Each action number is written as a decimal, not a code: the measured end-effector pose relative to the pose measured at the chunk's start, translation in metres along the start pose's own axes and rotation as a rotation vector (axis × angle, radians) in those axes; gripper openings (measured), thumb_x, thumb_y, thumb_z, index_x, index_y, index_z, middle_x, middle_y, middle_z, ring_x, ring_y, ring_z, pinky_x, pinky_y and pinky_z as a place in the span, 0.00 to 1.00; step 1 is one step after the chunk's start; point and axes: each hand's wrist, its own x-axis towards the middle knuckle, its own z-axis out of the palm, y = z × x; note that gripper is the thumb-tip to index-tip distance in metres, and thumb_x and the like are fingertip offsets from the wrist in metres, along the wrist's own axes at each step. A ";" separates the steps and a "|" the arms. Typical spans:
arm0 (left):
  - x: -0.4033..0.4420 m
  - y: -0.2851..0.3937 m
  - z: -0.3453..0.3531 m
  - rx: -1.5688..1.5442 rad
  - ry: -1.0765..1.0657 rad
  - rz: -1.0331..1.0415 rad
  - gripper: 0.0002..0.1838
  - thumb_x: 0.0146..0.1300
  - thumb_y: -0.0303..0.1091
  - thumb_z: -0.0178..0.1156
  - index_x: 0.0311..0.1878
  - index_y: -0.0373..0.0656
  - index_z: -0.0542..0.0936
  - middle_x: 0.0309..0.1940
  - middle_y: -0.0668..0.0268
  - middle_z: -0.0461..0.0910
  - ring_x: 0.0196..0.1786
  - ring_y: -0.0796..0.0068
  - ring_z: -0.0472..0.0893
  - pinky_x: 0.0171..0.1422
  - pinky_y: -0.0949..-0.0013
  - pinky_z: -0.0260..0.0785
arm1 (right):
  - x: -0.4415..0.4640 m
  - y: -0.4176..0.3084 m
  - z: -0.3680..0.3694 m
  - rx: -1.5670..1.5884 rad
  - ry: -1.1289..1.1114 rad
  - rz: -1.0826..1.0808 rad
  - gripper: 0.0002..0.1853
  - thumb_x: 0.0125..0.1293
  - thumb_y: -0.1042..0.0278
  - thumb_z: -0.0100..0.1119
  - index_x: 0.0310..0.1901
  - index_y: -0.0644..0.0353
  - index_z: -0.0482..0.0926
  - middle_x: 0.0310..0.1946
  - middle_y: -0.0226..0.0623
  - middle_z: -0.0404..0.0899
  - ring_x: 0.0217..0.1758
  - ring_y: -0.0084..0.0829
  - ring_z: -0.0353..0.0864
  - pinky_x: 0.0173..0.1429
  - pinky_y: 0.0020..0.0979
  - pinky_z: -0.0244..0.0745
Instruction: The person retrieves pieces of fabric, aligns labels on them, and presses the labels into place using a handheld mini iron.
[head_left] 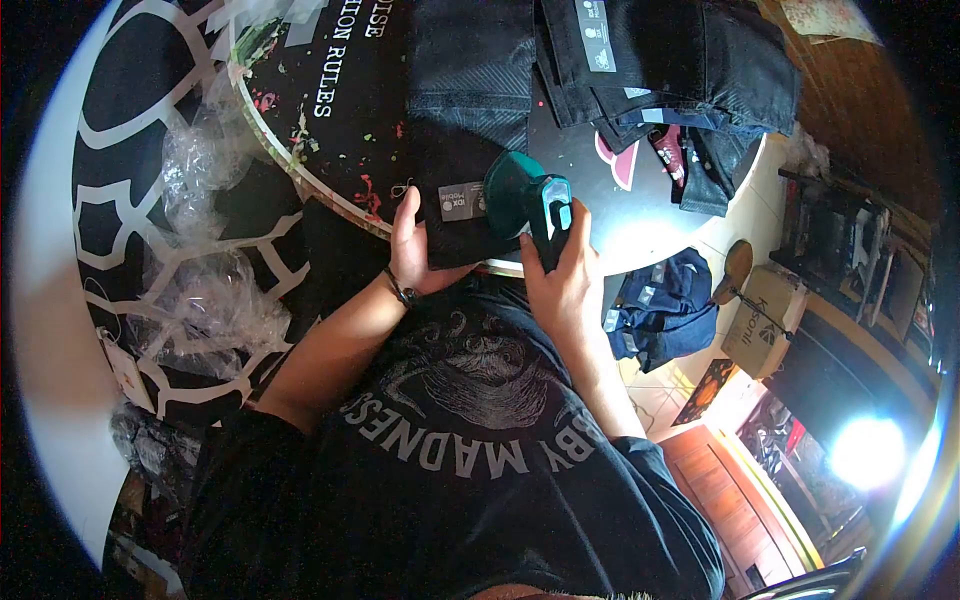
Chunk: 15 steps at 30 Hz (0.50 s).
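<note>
Biggest: blk table (345, 150) w/ white lettering (322, 80), upper ctr, its rim curving thru mid-frame. 1 stack of folded dk garments (690, 60), upper R; layers overlap, can't get exact no. 1 folded blk garment (470, 130), upper ctr, on table, long axis approx vert. in frame, near end by both hands. 1 dk-blue cloth pile (668, 310), R of ctr, outside table rim; no. of pcs unclear. 1 carton (765, 322), R side.

Hands: 2. L hand (410, 250), L of ctr, wide: thumb up & apart, fingers along garment's near L corner; can't tell if they grip it. R hand (563, 268), just R of ctr, wrapped round 1 teal handheld device (515, 190) (prob. steamer), by its handle.

Key relation: device extends upper L from R hand, head over garment's near end, long axis slanting upper L to lower R. R hand nearer, obv.; L hand apart from it. Head touching cloth? Can't tell.

Smallest: 1 grey label (461, 202) on garment, just L of device's head.
</note>
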 end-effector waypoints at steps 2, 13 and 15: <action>0.001 -0.001 0.002 0.025 0.033 0.021 0.48 0.68 0.74 0.42 0.76 0.41 0.64 0.72 0.54 0.69 0.73 0.55 0.69 0.78 0.49 0.59 | 0.000 0.000 0.000 -0.004 -0.001 0.006 0.33 0.64 0.67 0.65 0.66 0.67 0.60 0.38 0.64 0.81 0.42 0.63 0.84 0.46 0.52 0.79; -0.001 0.002 -0.004 0.034 0.014 -0.011 0.47 0.68 0.74 0.43 0.74 0.42 0.66 0.69 0.55 0.72 0.69 0.54 0.74 0.73 0.49 0.66 | -0.001 0.001 0.000 -0.027 0.029 -0.039 0.32 0.64 0.65 0.65 0.65 0.66 0.61 0.38 0.67 0.81 0.41 0.65 0.83 0.44 0.54 0.78; -0.001 0.000 -0.005 0.057 0.007 -0.017 0.47 0.67 0.75 0.43 0.74 0.43 0.66 0.69 0.55 0.72 0.69 0.54 0.74 0.74 0.49 0.65 | -0.003 -0.002 -0.002 -0.041 0.019 -0.011 0.32 0.64 0.65 0.64 0.66 0.65 0.61 0.37 0.67 0.81 0.41 0.66 0.83 0.44 0.54 0.78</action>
